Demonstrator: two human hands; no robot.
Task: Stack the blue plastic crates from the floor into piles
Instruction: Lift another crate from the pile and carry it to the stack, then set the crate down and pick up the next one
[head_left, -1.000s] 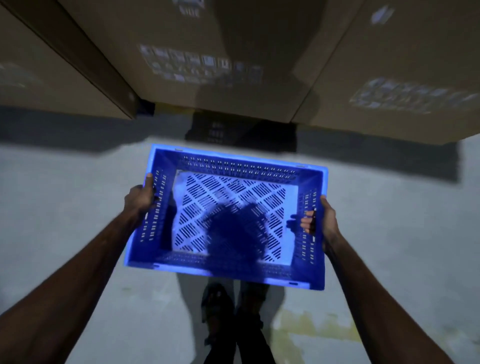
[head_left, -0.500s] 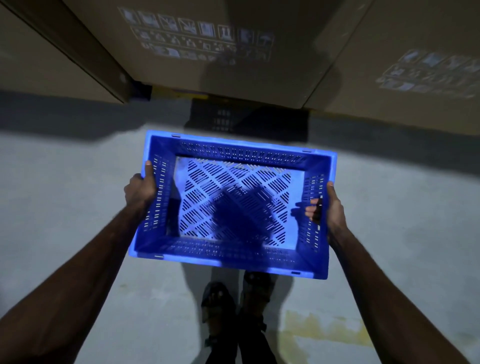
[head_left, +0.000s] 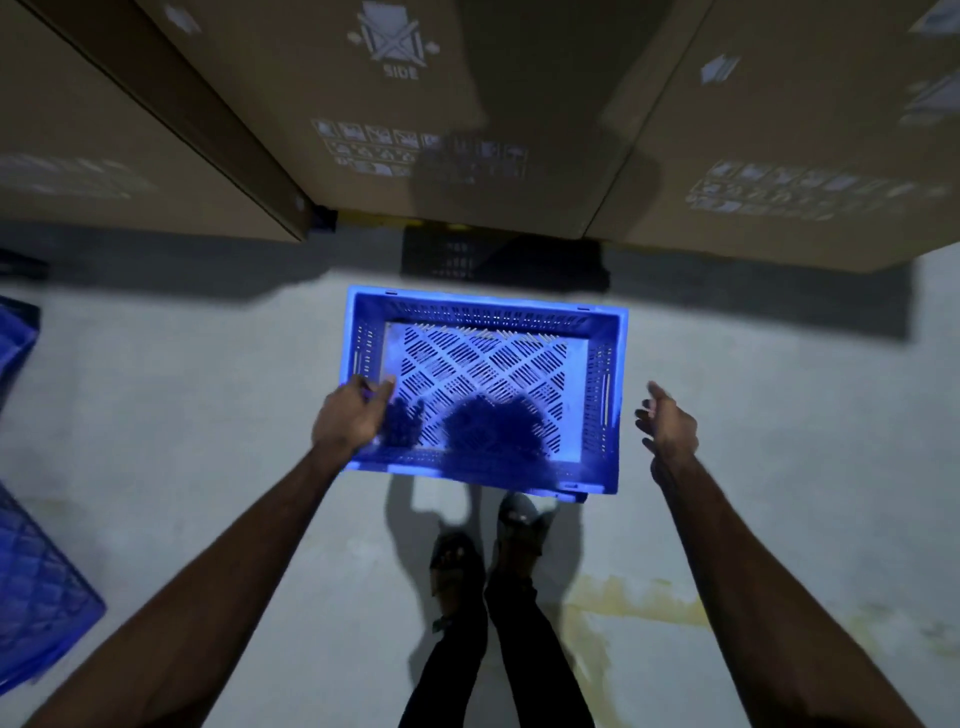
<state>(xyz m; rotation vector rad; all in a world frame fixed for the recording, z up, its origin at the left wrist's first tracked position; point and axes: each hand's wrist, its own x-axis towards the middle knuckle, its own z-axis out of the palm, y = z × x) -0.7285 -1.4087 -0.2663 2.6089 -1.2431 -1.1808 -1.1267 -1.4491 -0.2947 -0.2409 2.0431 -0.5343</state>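
A blue plastic crate (head_left: 483, 364) with a slotted lattice bottom sits open side up, low over the grey floor just ahead of my feet. My left hand (head_left: 353, 421) hovers at its near left corner with the fingers loosely spread, gripping nothing. My right hand (head_left: 667, 426) is off the crate, a little to the right of its right wall, fingers relaxed and apart. I cannot tell whether the crate rests on the floor or is still dropping.
Large cardboard boxes (head_left: 467, 130) rise right behind the crate. A dark crate (head_left: 457, 260) lies in their shadow. More blue crates (head_left: 36, 597) show at the left edge. My feet (head_left: 488, 551) stand just behind the crate's near wall.
Both hands have let go of the crate's side walls. The crate has dropped lower and farther from me, and the right hand has pulled away to the right.
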